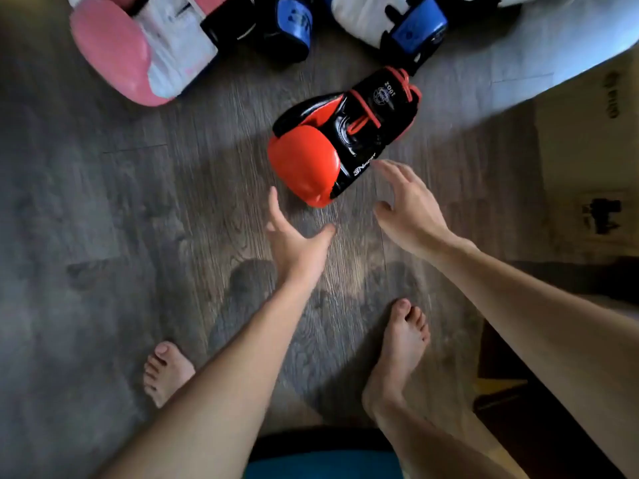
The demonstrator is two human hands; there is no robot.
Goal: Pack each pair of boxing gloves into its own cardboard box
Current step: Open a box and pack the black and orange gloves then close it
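Note:
A red and black boxing glove lies on the wooden floor in the middle of the view. My left hand hovers just below its red padded end, fingers spread and holding nothing. My right hand is beside the glove's lower right side, fingers straight and apart, also holding nothing. A pink and white glove lies at the top left. A black and blue glove sits beside it. A white and blue glove lies at the top right. A cardboard box stands at the right edge.
My two bare feet stand on the grey wood floor below the hands. A dark opening of a box shows at the lower right. A bright sunlit patch crosses the floor at the upper right.

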